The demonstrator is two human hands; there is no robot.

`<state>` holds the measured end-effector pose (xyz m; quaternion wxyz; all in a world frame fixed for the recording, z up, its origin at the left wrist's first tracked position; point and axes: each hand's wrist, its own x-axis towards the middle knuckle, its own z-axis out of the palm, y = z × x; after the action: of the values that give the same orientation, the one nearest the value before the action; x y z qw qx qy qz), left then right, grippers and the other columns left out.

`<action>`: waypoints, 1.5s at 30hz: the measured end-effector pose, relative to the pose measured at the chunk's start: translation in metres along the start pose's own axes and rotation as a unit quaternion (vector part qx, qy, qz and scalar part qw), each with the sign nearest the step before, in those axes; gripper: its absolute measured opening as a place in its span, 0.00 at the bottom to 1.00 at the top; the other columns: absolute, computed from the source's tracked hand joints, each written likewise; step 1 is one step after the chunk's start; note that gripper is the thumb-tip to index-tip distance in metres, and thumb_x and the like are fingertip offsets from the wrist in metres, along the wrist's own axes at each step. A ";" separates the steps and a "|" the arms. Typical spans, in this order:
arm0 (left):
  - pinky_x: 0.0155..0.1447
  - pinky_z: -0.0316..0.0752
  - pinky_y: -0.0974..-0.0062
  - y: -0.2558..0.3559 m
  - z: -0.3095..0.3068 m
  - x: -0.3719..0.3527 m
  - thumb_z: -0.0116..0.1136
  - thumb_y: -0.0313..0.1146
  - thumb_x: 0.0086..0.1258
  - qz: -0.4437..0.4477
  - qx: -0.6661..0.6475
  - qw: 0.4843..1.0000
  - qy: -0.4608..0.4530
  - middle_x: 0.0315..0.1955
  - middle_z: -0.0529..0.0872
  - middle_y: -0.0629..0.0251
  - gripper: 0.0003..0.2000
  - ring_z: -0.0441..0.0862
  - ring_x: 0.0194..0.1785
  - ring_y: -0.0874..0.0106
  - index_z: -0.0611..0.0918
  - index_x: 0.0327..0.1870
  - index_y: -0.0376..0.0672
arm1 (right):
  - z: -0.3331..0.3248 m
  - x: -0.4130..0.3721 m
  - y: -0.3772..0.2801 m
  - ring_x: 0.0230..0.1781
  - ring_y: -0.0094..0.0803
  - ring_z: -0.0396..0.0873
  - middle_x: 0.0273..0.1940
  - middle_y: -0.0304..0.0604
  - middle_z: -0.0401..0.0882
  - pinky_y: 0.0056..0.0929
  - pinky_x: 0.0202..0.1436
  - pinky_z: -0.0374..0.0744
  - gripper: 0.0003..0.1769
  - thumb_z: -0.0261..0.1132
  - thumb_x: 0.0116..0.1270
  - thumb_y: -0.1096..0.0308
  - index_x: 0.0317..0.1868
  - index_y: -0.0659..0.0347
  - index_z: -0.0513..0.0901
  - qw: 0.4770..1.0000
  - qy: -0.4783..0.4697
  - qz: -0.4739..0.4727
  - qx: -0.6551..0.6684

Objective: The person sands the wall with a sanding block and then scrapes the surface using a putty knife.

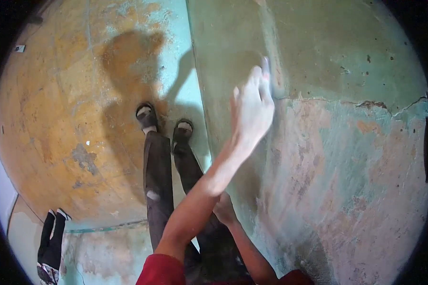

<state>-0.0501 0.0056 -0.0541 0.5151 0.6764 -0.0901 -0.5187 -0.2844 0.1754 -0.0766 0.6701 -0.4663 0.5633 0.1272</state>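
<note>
My left hand [256, 102], coated in whitish dust up to the forearm, reaches out against the green painted wall [228, 28]. Its fingers are bunched, with a narrow pale tip pointing up from them; I cannot tell whether that is a finger or a thin thing held. Just beyond the fingertips runs a pale vertical streak [271, 42] on the wall. My right hand [225, 209] is lower down, close to my body, its fingers hidden behind my left forearm.
A jagged crack [366, 103] crosses the wall to the right, above peeling pinkish plaster [328, 190]. My sandalled feet [146, 114] stand on the worn yellow floor [57, 118], near the wall's base. Another person's legs [52, 237] show at the lower left.
</note>
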 end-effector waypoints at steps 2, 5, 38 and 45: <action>0.51 0.74 0.54 -0.019 0.021 -0.048 0.42 0.35 0.80 0.154 -0.044 0.982 0.102 0.37 0.82 0.42 0.12 0.82 0.44 0.45 0.78 0.46 0.37 | 0.000 0.005 0.001 0.50 0.26 0.76 0.49 0.39 0.80 0.29 0.52 0.74 0.23 0.67 0.68 0.55 0.53 0.64 0.78 0.996 -0.022 0.064 -0.056; 0.40 0.72 0.53 -0.025 0.017 -0.037 0.42 0.34 0.79 0.205 -0.040 0.973 0.098 0.33 0.81 0.43 0.13 0.81 0.39 0.46 0.76 0.36 0.36 | -0.002 0.000 -0.008 0.48 0.29 0.77 0.47 0.41 0.81 0.31 0.53 0.74 0.23 0.66 0.68 0.55 0.54 0.66 0.78 0.993 -0.019 0.073 -0.092; 0.33 0.71 0.67 0.000 -0.052 0.122 0.48 0.45 0.79 0.209 -0.089 0.973 0.027 0.24 0.81 0.53 0.20 0.77 0.25 0.64 0.77 0.34 0.34 | -0.012 -0.006 -0.078 0.20 0.15 0.64 0.28 0.30 0.67 0.15 0.22 0.64 0.16 0.58 0.75 0.55 0.48 0.61 0.76 0.977 0.120 0.119 0.128; 0.38 0.79 0.79 -0.099 -0.115 0.022 0.56 0.36 0.77 0.001 -0.260 0.965 -0.026 0.34 0.86 0.62 0.11 0.82 0.33 0.77 0.78 0.40 0.36 | 0.004 0.021 -0.180 0.12 0.13 0.55 0.25 0.31 0.65 0.17 0.12 0.54 0.21 0.53 0.77 0.53 0.54 0.64 0.71 0.955 0.156 -0.155 0.198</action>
<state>0.0103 0.1057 -0.1533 0.6714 0.5057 0.0337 -0.5407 -0.1502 0.0751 -0.0084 0.6643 -0.4205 0.5951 -0.1665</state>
